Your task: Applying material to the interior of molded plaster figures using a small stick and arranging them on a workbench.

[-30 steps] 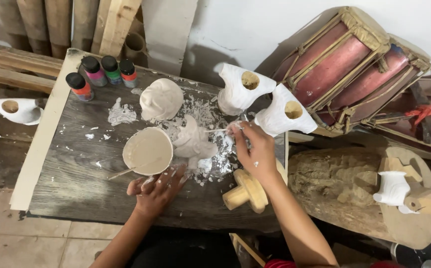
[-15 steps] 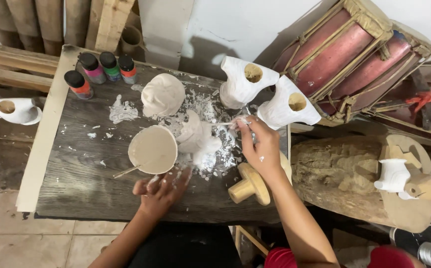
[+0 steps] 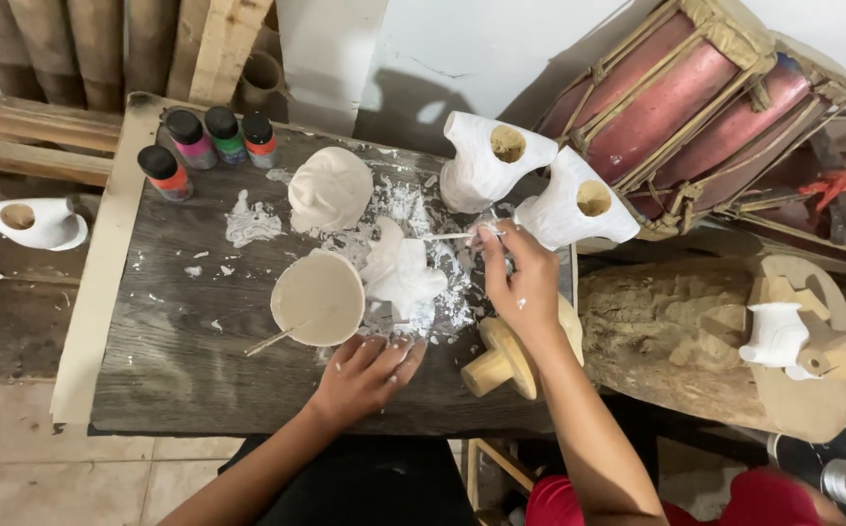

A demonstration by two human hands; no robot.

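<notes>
The right hand (image 3: 525, 282) pinches a thin brush (image 3: 457, 236) over the white figure (image 3: 402, 273) mid-bench. The left hand (image 3: 369, 375), open, could tip the nearby paint bowl (image 3: 318, 297).

Looks like a small craft workshop – a rough wooden worktable (image 3: 180, 351) smeared with white paint, white-primed carved figures (image 3: 489, 161) drying around it, little paint bottles (image 3: 207, 141) in a row, a raw log (image 3: 666, 326) and bamboo poles (image 3: 73, 44) stacked against the wall.
</notes>
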